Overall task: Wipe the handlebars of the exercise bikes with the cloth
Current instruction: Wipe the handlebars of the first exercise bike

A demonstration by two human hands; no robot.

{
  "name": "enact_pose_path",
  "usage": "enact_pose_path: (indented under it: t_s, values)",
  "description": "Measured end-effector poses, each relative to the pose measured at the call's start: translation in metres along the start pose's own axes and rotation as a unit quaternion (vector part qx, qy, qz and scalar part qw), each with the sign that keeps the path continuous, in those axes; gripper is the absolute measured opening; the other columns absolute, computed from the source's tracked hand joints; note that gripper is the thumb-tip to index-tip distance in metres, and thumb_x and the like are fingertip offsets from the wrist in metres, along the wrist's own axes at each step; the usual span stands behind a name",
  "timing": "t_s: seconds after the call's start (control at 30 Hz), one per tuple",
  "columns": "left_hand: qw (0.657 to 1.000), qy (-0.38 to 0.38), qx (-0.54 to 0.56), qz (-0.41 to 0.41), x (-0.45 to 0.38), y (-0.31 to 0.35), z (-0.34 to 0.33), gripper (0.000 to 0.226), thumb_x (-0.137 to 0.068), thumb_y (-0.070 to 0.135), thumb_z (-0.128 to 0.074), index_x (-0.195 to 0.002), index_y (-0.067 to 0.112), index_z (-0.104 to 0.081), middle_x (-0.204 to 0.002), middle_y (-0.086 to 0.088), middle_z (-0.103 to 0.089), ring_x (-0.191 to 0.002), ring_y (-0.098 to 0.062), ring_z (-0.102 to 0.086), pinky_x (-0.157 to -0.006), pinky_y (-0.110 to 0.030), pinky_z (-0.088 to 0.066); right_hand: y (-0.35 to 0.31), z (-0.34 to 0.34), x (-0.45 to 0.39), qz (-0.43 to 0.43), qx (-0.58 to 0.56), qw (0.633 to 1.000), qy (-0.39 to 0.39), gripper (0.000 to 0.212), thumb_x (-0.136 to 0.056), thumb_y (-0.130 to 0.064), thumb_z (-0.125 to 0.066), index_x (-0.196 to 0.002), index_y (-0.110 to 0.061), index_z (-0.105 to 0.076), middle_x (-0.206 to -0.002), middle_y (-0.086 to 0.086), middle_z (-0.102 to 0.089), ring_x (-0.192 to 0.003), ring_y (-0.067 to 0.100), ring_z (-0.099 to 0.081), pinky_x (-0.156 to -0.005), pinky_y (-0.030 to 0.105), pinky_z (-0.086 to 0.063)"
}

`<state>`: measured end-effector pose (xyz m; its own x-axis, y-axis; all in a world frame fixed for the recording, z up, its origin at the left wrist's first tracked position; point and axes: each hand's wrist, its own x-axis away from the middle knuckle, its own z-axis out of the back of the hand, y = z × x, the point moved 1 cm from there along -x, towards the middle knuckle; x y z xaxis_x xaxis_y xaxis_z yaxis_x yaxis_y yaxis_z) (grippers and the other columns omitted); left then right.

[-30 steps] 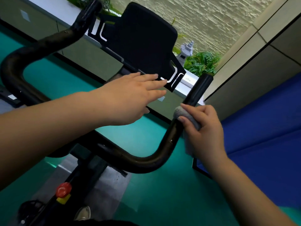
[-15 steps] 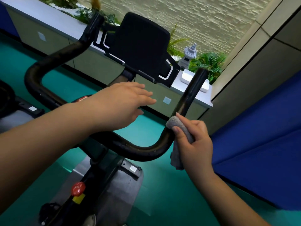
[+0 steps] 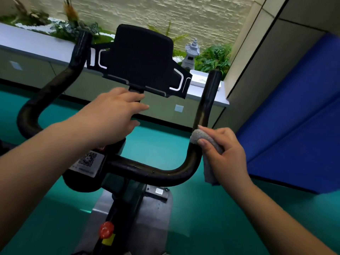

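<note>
Though crumpled, grey nubby cloth [image 3: 207, 144] against smooth handlebar [image 3: 201, 115].

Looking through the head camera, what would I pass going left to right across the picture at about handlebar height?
Left end of the handlebar → left hand, fingers straight, over the middle of the bike → right upright of the handlebar → grey cloth pressed against it → right hand holding the cloth → blue mat.

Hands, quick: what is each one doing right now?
Left hand: open, fingers straight, holding nothing.
Right hand: closed around the grey cloth, pressing it against the handlebar.
</note>
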<state>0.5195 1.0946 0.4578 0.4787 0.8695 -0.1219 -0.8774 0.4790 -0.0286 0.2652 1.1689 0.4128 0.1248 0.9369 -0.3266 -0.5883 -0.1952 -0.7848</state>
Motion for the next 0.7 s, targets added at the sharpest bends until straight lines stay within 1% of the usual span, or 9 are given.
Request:
enact_pose_path:
  t_s: [0.13,0.27,0.37,0.43,0.5,0.63,0.7]
  values:
    - [1.000,-0.012,-0.006,0.011,0.003,-0.013,-0.005,0.050,-0.096,0.033,-0.046,-0.145,0.031,-0.035,-0.156,0.012,-0.023,-0.138,-0.019,-0.022,-0.110,-0.038,-0.026,-0.004,0.001,-0.014,-0.025,0.010,1.000,-0.006,0.029,-0.089,-0.018,-0.065,-0.113,-0.034,-0.066,-0.098,0.004,-0.053,-0.086,-0.007,-0.050,-0.078,0.001,-0.035]
    - [1.000,-0.020,0.008,0.004,0.009,-0.021,-0.011,0.048,-0.098,0.020,-0.041,-0.145,0.027,-0.036,-0.155,0.010,-0.026,-0.134,-0.021,-0.029,-0.108,-0.040,-0.033,-0.011,-0.005,0.023,-0.010,-0.014,1.000,0.001,0.031,-0.086,-0.010,-0.068,-0.112,-0.028,-0.068,-0.094,-0.001,-0.050,-0.087,-0.004,-0.050,-0.081,0.003,-0.035]
    - [1.000,-0.018,0.025,0.004,0.012,-0.024,-0.013,0.048,-0.098,0.020,-0.041,-0.145,0.027,-0.036,-0.154,0.009,-0.028,-0.133,-0.022,-0.032,-0.107,-0.043,-0.034,-0.012,-0.004,0.018,-0.011,0.007,1.000,0.000,0.031,-0.085,-0.011,-0.069,-0.113,-0.024,-0.069,-0.093,-0.004,-0.049,-0.088,-0.007,-0.049,-0.081,0.003,-0.035]
    - [0.999,-0.013,0.031,0.007,0.013,-0.024,-0.014,0.048,-0.098,0.021,-0.042,-0.145,0.027,-0.037,-0.154,0.009,-0.029,-0.134,-0.023,-0.032,-0.108,-0.042,-0.033,-0.012,-0.004,0.002,-0.036,0.018,0.999,0.014,0.029,-0.086,-0.016,-0.068,-0.113,-0.026,-0.069,-0.094,-0.004,-0.048,-0.087,-0.010,-0.048,-0.080,0.001,-0.035]
    - [0.999,0.001,0.039,0.007,0.014,-0.023,-0.015,0.047,-0.097,0.019,-0.043,-0.144,0.025,-0.040,-0.152,0.007,-0.032,-0.132,-0.024,-0.034,-0.107,-0.042,-0.034,-0.015,-0.006,-0.005,-0.061,0.007,0.998,0.032,0.027,-0.088,-0.020,-0.066,-0.113,-0.030,-0.068,-0.096,-0.002,-0.048,-0.087,-0.009,-0.049,-0.080,0.000,-0.034]
    - [0.997,0.032,0.064,0.020,0.019,-0.020,-0.019,0.046,-0.095,0.013,-0.045,-0.140,0.021,-0.046,-0.149,0.004,-0.039,-0.129,-0.026,-0.038,-0.105,-0.043,-0.037,-0.019,-0.017,0.031,-0.073,-0.022,0.994,0.075,0.032,-0.088,-0.016,-0.066,-0.114,-0.034,-0.065,-0.098,0.000,-0.050,-0.089,0.000,-0.051,-0.082,0.003,-0.038]
    - [0.995,0.050,0.078,0.025,0.021,-0.018,-0.022,0.044,-0.094,0.012,-0.046,-0.138,0.018,-0.050,-0.146,0.002,-0.043,-0.126,-0.027,-0.040,-0.104,-0.044,-0.038,-0.019,-0.022,0.047,-0.102,-0.057,0.988,0.103,0.032,-0.089,-0.017,-0.063,-0.116,-0.034,-0.065,-0.101,0.000,-0.053,-0.090,-0.002,-0.054,-0.083,0.003,-0.039]
